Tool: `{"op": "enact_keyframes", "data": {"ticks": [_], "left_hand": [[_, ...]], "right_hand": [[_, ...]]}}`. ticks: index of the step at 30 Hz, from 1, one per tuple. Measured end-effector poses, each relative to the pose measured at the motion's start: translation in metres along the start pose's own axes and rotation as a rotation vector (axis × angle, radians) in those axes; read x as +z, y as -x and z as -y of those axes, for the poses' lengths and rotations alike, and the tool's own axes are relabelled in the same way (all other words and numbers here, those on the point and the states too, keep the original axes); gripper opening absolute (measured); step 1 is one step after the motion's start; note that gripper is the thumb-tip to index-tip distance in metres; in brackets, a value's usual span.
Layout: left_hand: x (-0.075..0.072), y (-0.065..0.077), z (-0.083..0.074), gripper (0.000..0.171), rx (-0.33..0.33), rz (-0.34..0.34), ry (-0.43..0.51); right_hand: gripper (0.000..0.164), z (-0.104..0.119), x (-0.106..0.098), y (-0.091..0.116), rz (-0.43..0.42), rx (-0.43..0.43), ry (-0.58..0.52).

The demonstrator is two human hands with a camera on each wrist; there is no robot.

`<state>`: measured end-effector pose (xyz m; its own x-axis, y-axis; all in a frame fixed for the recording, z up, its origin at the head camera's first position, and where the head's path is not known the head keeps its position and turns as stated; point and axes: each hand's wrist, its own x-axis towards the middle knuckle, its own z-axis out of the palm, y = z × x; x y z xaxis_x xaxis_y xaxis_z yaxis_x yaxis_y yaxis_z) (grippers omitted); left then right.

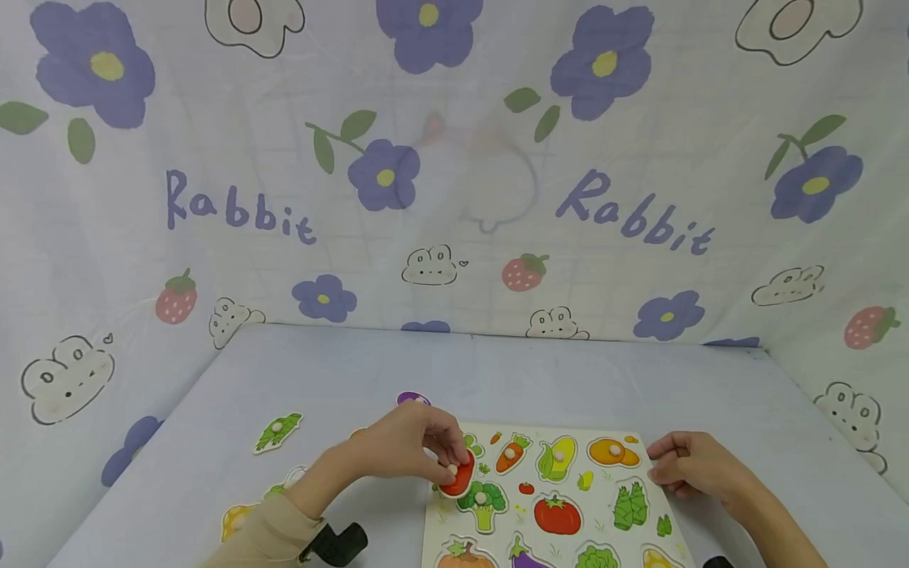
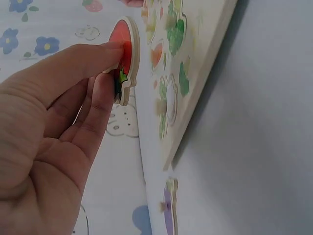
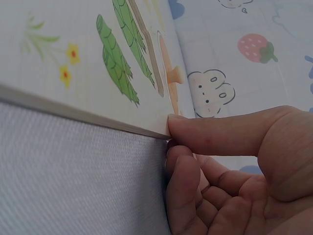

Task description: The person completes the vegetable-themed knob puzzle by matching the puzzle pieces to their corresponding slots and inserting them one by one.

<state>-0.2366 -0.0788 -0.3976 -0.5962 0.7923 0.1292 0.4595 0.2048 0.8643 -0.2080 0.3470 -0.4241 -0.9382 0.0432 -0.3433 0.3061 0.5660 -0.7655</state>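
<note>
My left hand [image 1: 419, 442] pinches a red tomato puzzle piece [image 2: 128, 49] with a green leafy top between thumb and fingers. It is held up over the left part of the wooden vegetable puzzle board [image 1: 600, 548], overlapping the broccoli piece [image 1: 483, 505] in the head view. On the board's right, my right hand [image 1: 699, 467] grips the edge, thumb on the rim and the other fingers curled below it. A printed tomato shape [image 1: 557, 514] without a knob shows mid-board. Knobbed carrot [image 1: 511, 455], corn [image 1: 557, 457] and potato [image 1: 612, 452] pieces sit along the far row.
Left of the board lie loose pieces: a green one [image 1: 278, 433], a yellow one [image 1: 237, 521] and a purple eggplant [image 1: 412, 397] behind my left hand. More are partly hidden by the left arm. A printed curtain [image 1: 454, 197] hangs behind the pale table [image 1: 568, 379].
</note>
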Motion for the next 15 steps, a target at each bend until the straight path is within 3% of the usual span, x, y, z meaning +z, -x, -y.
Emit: {"op": "enact_keyframes", "data": {"ticks": [8,15], "left_hand": [[0.022,-0.03,-0.002,0.019,0.029,0.094,-0.011],[0.046,-0.051,-0.004,0.019,0.012,0.173,0.001]], "right_hand": [[0.035,0.0,0.0,-0.001,0.0,0.003,0.002],[0.035,0.0,0.001,0.001,0.003,0.002,0.0]]}}
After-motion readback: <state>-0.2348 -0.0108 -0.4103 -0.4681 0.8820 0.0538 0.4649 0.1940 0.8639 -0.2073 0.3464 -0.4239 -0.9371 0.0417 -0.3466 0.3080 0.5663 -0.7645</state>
